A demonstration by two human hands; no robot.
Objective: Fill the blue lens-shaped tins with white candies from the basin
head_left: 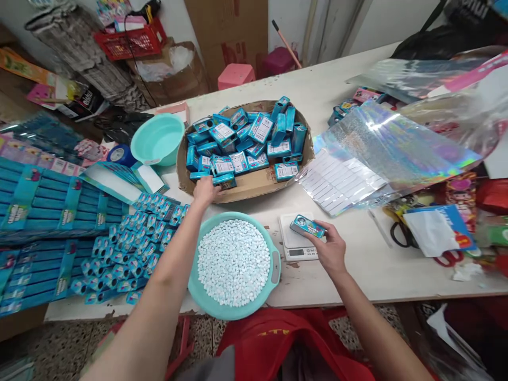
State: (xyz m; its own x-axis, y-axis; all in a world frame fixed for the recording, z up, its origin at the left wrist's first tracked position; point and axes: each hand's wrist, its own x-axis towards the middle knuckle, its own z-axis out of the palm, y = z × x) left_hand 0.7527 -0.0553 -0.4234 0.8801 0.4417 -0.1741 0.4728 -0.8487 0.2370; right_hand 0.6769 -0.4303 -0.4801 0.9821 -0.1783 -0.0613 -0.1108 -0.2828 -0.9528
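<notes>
A small blue box (pixel 307 226) lies between the thumb and fingers of the right hand (pixel 332 247), tilted above a white scale (pixel 297 253). A cardboard tray (pixel 252 183) contains many similar boxes (pixel 238 140); the round teal basin (pixel 231 313) below it holds white pellets (pixel 234 262). The left arm extends past the basin, its hand (pixel 205 191) at the tray's near rim, fingertips hidden; whether they grip cannot be told.

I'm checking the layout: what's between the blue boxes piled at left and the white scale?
The left forearm and the turquoise basin of white pellets, in the head view.
</notes>
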